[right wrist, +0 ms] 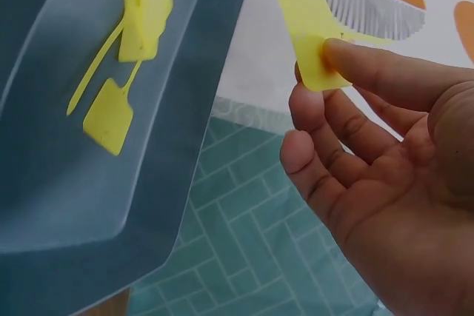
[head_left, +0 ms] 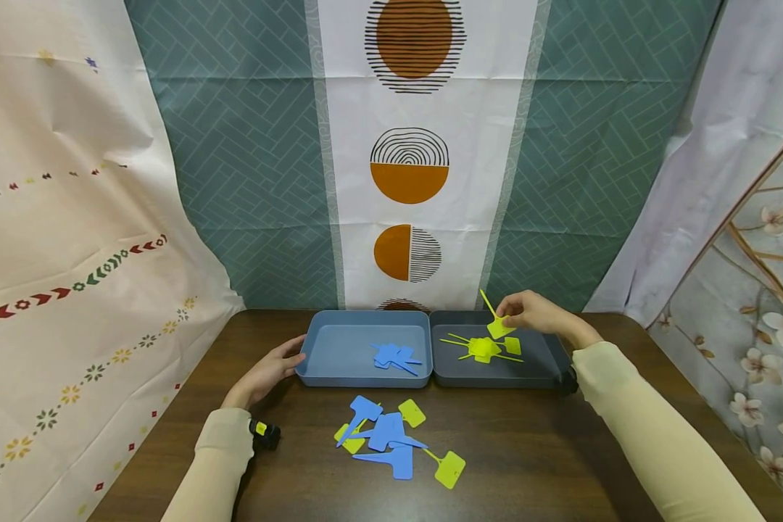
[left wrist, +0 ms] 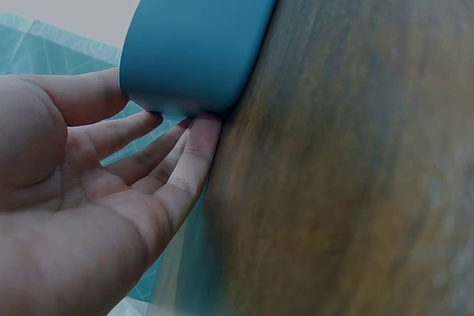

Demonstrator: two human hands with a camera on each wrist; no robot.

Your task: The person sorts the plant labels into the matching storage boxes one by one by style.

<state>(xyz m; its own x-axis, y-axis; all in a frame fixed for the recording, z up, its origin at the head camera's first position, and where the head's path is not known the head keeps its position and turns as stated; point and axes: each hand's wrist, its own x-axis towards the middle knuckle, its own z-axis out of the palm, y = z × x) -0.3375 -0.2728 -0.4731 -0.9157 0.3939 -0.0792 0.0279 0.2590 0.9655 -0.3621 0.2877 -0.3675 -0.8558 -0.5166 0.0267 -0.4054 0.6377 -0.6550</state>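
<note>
My right hand [head_left: 528, 310] pinches a yellow plant label [right wrist: 307, 42] between thumb and fingers, above the dark grey tray [head_left: 541, 362]. The label's stem points up and to the left in the head view. A pile of yellow plant labels [head_left: 483, 349] lies in that tray. My left hand [head_left: 264, 373] touches the left end of the blue tray [left wrist: 200, 35] with extended fingertips. Several blue plant labels [head_left: 394, 357] lie in the blue tray, toward its right side. In front of the trays, blue labels [head_left: 386, 431] and yellow labels [head_left: 450, 470] lie mixed and partly overlapping.
The two trays stand side by side at the back of the brown wooden table [head_left: 528, 457]. Behind them hangs a patterned green and white cloth [head_left: 261, 159]. A cream cloth [head_left: 72, 254] drapes at the left and a floral one [head_left: 757, 348] at the right.
</note>
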